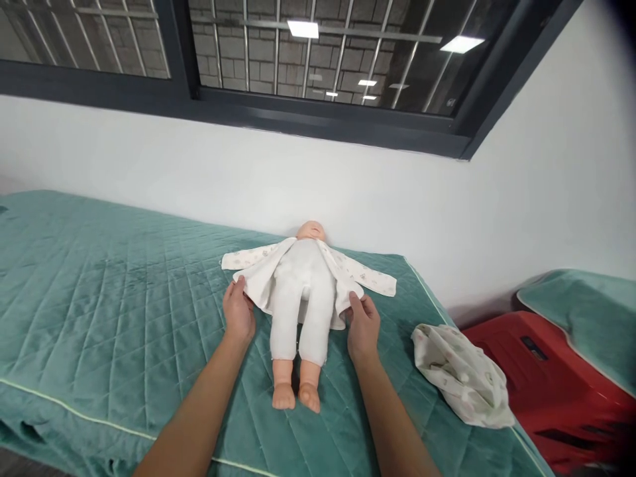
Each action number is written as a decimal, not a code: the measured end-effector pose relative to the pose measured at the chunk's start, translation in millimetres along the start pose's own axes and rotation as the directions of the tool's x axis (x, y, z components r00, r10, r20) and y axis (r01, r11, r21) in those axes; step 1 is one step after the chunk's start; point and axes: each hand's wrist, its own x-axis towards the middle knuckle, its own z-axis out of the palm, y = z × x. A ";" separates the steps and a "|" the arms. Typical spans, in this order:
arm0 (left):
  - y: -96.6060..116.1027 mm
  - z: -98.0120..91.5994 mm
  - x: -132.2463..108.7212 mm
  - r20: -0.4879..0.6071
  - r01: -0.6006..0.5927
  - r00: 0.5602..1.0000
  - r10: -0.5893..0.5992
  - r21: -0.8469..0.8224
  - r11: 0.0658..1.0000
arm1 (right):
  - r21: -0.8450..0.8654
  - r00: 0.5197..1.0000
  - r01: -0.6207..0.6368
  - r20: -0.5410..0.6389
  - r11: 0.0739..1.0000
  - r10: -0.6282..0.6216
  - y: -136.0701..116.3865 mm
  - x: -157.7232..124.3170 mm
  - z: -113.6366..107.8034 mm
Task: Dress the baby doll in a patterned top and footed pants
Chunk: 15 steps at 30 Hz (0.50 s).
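Note:
A baby doll lies on its back, head toward the wall and bare feet toward me. Its soft body and legs are white. Around its arms and shoulders is a white printed baby jacket, spread apart at the front, with both sleeves stretched out sideways. My left hand pinches the lower corner of the left front panel. On the other side, my right hand pinches the lower corner of the right panel. The doll's hands are hidden inside the sleeves.
Under the doll is a green quilted cover with a pale piped edge. A crumpled white printed cloth lies at the right edge. Beyond it stands a red plastic stool, partly under another green cloth. A white wall and dark-framed window rise behind.

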 end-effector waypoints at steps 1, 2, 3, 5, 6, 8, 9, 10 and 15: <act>-0.4 -0.6 0.8 -0.012 -0.024 1.000 0.024 0.029 0.999 | 0.060 1.000 -0.020 0.000 0.998 0.020 -1.7 -1.3 -0.1; -0.8 -1.0 1.8 -0.020 -0.045 0.999 0.046 0.052 0.998 | 0.104 0.999 -0.034 0.001 0.994 0.034 -3.8 -3.1 -0.1; -1.4 -1.3 2.8 -0.024 -0.063 0.998 0.065 0.071 0.995 | 0.136 0.999 -0.038 -0.003 0.990 0.039 -6.1 -5.1 -0.2; -3.1 -1.6 5.1 -0.018 -0.089 0.996 0.091 0.102 0.991 | 0.175 0.999 -0.020 -0.026 0.984 0.025 -10.2 -9.0 -1.3; -4.1 -1.8 6.1 -0.012 -0.096 0.995 0.098 0.116 0.989 | 0.185 0.999 -0.003 -0.043 0.983 0.011 -11.6 -10.8 -2.5; -6.3 -2.7 8.0 -0.005 -0.109 0.994 0.111 0.141 0.984 | 0.200 0.997 0.019 -0.072 0.980 -0.005 -12.8 -14.0 -6.5; -7.2 -3.4 8.7 -0.003 -0.117 0.993 0.119 0.156 0.981 | 0.202 0.997 0.016 -0.076 0.979 0.000 -12.4 -16.0 -9.4; -7.9 -4.4 9.3 -0.004 -0.127 0.992 0.130 0.173 0.977 | 0.193 0.997 0.004 -0.074 0.981 0.011 -11.5 -18.6 -12.7; -5.7 -12.7 9.6 0.064 -0.196 0.981 0.185 0.320 0.927 | -0.073 0.998 -0.025 -0.057 0.997 0.021 -7.1 -47.8 -34.6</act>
